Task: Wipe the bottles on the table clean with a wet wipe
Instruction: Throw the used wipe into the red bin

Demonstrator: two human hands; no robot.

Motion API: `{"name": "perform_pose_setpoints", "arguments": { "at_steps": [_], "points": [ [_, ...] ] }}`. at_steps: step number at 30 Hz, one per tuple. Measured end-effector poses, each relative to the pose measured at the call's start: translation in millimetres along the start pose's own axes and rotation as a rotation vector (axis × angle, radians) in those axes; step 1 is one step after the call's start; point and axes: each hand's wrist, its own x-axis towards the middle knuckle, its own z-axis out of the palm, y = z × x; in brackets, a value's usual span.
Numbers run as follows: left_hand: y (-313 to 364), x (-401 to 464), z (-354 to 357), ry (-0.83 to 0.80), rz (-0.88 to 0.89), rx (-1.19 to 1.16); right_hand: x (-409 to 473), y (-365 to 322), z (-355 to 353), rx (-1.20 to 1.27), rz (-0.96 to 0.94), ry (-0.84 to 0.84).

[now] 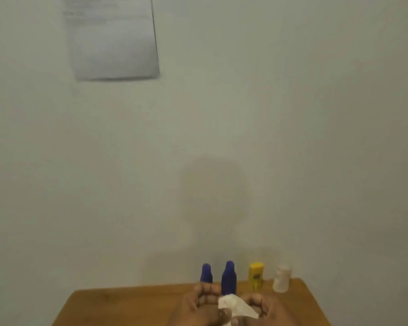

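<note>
Before the taller blue bottle [229, 277], left hand [198, 304] and right hand [266, 307] both grip the wipe [236, 307], apparently readying it; yellow bottle [256, 276] beside it stands untouched.

Left hand [199, 309] and right hand [266, 310]: wrists cut off by bottom edge; grip on wet wipe [236, 307] blurred. Shorter purple bottle [206, 274]: base hidden behind left fingers. Yellow bottle [256, 275]: label unreadable. Wall paper [111, 38]: print illegible, top cropped. Tabletop [127, 304]: near part cut off.
</note>
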Motion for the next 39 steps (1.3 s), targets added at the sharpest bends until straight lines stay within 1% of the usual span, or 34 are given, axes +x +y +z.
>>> {"name": "perform_pose_setpoints", "arguments": {
  "at_steps": [1,2,4,6,9,12,14,16,19,20,21,24,26,29,31,33,36,37,39],
  "points": [
    [15.7,-6.3,3.3,-0.016,-0.011,-0.003,-5.8,-12.2,-1.8,0.037,-0.004,0.047],
    [31.5,-9.8,3.3,-0.036,-0.004,0.006,-5.6,-22.3,-4.0,0.097,0.039,0.071],
    [56.2,-15.5,3.8,-0.064,0.040,0.049,-6.6,-37.0,-0.6,0.124,0.100,0.067],
    [79.0,-18.9,3.9,-0.078,0.090,0.131,-3.6,-53.9,3.0,0.174,0.117,0.120],
    [114.2,-17.6,-0.1,-0.142,0.184,0.265,0.0,-80.6,-1.5,0.238,0.073,0.279],
    [139.4,-13.3,-2.0,-0.238,0.275,0.427,-3.3,-100.5,-5.6,0.205,0.001,0.312],
    [150.8,-9.2,1.1,-0.289,0.260,0.474,-7.0,-104.4,-12.6,0.180,-0.009,0.352],
    [155.1,-2.7,5.6,-0.297,0.239,0.503,-10.3,-103.9,-19.6,0.215,0.001,0.387],
    [143.3,3.1,17.6,-0.304,0.204,0.529,-18.1,-89.0,-33.0,0.336,0.044,0.393],
    [138.2,3.2,23.4,-0.311,0.193,0.498,-21.1,-83.8,-37.2,0.378,0.055,0.391],
    [132.9,4.2,29.4,-0.316,0.173,0.435,-23.7,-80.1,-41.5,0.411,0.059,0.392],
    [116.3,12.1,55.3,-0.332,0.025,0.156,-28.8,-62.4,-59.8,0.489,0.058,0.394],
    [104.6,21.6,72.5,-0.336,-0.039,0.010,-32.3,-50.7,-73.2,0.541,0.047,0.371],
    [87.7,40.0,104.3,-0.326,-0.060,-0.074,-36.7,-29.7,-102.2,0.648,0.050,0.376],
    [75.6,52.3,125.6,-0.314,-0.072,-0.129,-34.6,-10.9,-123.5,0.599,0.087,0.419],
    [60.1,64.9,155.4,-0.270,-0.093,-0.135,-31.8,13.4,-149.0,0.519,0.144,0.475],
    [30.6,81.9,210.2,-0.169,-0.146,-0.019,-32.6,57.8,-190.7,0.523,0.209,0.566],
    [19.5,89.2,230.4,-0.159,-0.166,0.004,-32.7,73.3,-206.3,0.524,0.229,0.583],
    [1.6,103.2,268.8,-0.194,-0.186,0.052,-31.9,104.6,-237.3,0.517,0.253,0.577]
  ]
}}
